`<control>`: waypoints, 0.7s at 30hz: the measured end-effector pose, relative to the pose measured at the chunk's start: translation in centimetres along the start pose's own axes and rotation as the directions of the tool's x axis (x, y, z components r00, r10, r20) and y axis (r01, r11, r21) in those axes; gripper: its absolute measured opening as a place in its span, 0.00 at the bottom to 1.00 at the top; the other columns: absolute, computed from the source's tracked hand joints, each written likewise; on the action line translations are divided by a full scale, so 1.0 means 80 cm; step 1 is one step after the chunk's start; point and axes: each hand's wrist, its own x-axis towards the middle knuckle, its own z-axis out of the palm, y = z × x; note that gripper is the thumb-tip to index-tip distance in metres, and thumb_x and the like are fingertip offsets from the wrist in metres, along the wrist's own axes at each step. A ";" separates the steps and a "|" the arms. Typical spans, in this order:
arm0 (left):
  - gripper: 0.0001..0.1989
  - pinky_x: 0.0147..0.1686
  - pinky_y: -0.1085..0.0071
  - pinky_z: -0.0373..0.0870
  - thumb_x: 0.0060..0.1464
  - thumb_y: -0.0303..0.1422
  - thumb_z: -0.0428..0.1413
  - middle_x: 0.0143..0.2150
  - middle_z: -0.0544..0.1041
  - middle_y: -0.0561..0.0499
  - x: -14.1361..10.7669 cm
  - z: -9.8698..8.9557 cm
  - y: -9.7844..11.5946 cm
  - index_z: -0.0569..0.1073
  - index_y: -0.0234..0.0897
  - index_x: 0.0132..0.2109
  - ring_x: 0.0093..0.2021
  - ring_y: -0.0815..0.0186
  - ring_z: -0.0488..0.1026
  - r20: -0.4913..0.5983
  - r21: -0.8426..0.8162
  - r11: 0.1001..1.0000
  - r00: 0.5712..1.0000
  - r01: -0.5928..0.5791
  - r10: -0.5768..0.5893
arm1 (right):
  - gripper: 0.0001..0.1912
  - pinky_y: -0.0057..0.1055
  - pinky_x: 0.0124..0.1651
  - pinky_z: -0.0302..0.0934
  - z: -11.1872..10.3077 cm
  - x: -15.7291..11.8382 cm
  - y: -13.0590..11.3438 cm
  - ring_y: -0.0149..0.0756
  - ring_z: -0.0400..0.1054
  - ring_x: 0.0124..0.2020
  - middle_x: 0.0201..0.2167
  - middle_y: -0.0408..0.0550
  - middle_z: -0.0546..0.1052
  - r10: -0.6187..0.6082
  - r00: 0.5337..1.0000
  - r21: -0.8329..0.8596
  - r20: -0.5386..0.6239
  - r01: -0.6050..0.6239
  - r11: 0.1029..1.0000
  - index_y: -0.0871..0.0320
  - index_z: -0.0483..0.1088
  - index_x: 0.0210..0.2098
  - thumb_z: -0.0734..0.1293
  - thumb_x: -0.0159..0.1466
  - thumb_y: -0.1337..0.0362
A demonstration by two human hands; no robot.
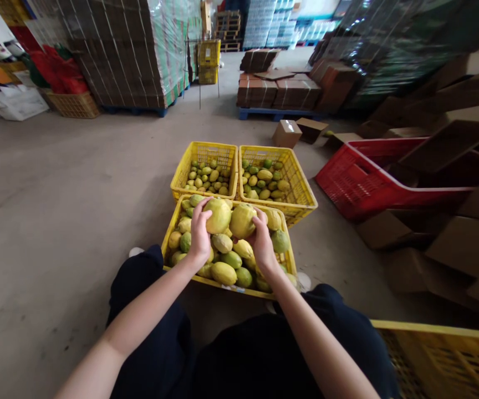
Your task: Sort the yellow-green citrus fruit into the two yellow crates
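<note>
Over a yellow crate [228,288] filled with yellow and green fruits, my left hand [200,230] is wrapped round a large yellow-green fruit [218,216]. My right hand [263,239] grips a second large fruit [243,221], close beside the first. Both held fruits are above the fruits in the crate, such as a yellow one [223,273] near its front rim. Behind stand two more yellow crates, one at the left [174,180] and one at the right [305,180], each with smaller green and yellow fruits inside.
To the right is a red crate [347,188] with cardboard [464,249] around it. Another yellow crate [439,330] stands at the lower right. Small boxes [287,134] and a blue pallet [264,113] with stacked cardboard are farther back. Wrapped stacks [118,55] stand at the back left.
</note>
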 end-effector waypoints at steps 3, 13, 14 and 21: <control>0.14 0.60 0.69 0.65 0.52 0.33 0.53 0.55 0.78 0.50 0.000 0.000 0.001 0.79 0.42 0.44 0.62 0.59 0.69 -0.011 -0.046 0.999 1.000 0.016 -0.016 | 0.24 0.33 0.28 0.71 0.000 -0.002 -0.003 0.42 0.72 0.40 0.45 0.45 0.74 0.009 1.000 -0.028 0.012 -0.009 1.000 0.51 0.67 0.48 0.69 0.57 0.47; 0.12 0.48 0.63 0.76 0.51 0.36 0.62 0.46 0.81 0.50 0.002 0.006 0.016 0.77 0.43 0.45 0.53 0.56 0.77 0.052 -0.295 0.864 0.910 0.407 -0.411 | 0.21 0.28 0.20 0.60 -0.011 0.000 -0.018 0.37 0.68 0.32 0.39 0.42 0.72 0.008 1.000 -0.026 0.007 -0.008 1.000 0.45 0.69 0.47 0.72 0.57 0.47; 0.13 0.48 0.63 0.76 0.51 0.37 0.63 0.46 0.81 0.50 0.003 0.005 0.015 0.77 0.43 0.44 0.52 0.56 0.77 0.066 -0.294 0.854 0.900 0.430 -0.430 | 0.21 0.28 0.20 0.59 -0.012 0.000 -0.018 0.37 0.68 0.31 0.38 0.42 0.72 0.002 1.000 -0.028 0.002 -0.002 1.000 0.45 0.69 0.46 0.72 0.57 0.47; 0.14 0.44 0.67 0.76 0.48 0.41 0.64 0.42 0.82 0.51 0.005 0.003 -0.002 0.79 0.42 0.42 0.46 0.59 0.79 0.114 -0.268 0.880 0.920 0.392 -0.375 | 0.18 0.32 0.35 0.68 0.003 -0.001 -0.012 0.37 0.71 0.36 0.36 0.41 0.76 0.032 0.999 0.202 -0.027 -0.026 0.979 0.51 0.70 0.38 0.73 0.52 0.50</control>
